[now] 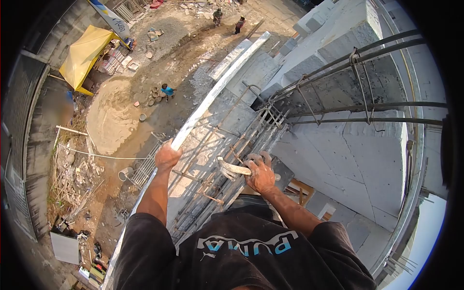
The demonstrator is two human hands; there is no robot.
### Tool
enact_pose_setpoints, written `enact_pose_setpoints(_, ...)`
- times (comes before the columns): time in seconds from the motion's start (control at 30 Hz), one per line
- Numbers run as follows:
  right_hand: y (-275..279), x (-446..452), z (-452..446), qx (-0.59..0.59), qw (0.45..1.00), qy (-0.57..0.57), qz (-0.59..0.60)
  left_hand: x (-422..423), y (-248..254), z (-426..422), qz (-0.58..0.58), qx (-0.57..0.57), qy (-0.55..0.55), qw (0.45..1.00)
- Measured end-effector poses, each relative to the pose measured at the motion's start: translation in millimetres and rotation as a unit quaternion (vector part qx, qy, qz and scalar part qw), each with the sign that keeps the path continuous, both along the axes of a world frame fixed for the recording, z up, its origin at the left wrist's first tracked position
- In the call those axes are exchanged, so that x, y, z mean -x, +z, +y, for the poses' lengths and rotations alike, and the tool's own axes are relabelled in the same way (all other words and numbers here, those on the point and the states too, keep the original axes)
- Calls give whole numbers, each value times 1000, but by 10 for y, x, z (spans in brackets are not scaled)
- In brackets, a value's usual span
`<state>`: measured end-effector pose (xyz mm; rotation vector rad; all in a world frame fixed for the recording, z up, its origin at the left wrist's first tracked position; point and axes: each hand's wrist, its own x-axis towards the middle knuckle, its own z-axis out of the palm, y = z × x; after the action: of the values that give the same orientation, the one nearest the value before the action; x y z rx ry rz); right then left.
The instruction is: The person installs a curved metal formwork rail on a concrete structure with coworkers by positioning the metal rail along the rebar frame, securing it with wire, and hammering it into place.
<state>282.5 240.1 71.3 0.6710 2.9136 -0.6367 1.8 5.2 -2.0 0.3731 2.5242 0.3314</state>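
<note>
My left hand [167,155] is closed around a long pale straight bar [217,89], which slants from the upper middle down past my left arm. In my right hand [261,173] is a hammer [234,168], its pale, dirty handle running through my closed fingers and its head pointing left. Part of the handle is hidden by the hand. Below and between my hands lies a bundle of steel rebar [212,181] on a grey ledge. The hammer head hangs over these rods without clearly touching them.
On the right, tied rebar [367,108] juts across a pale block wall [348,164]. Far below are a sand heap [113,118], a yellow canopy [87,55], a person in blue [167,91] beside buckets [153,96], and two more people [239,25] farther back.
</note>
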Motion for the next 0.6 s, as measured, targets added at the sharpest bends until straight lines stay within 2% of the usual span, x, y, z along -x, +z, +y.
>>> enact_pose_setpoints(0.17, 18, 8, 7, 6, 1000, 2, -1, 18, -57, -26, 2, -6, -2, 1000)
enact_pose_setpoints(0.27, 63, 30, 13, -6, 998, 2, -59, 17, -8, -5, -1, -4, -2, 1000)
enact_pose_setpoints(0.47, 18, 11, 16, -27, 998, 16, -58, 23, -20, -24, -5, -18, -4, 1000)
enact_pose_setpoints(0.6, -15, -7, 13, 0, 1000, 9, 11, 46, -22, -21, -28, -16, -2, 999)
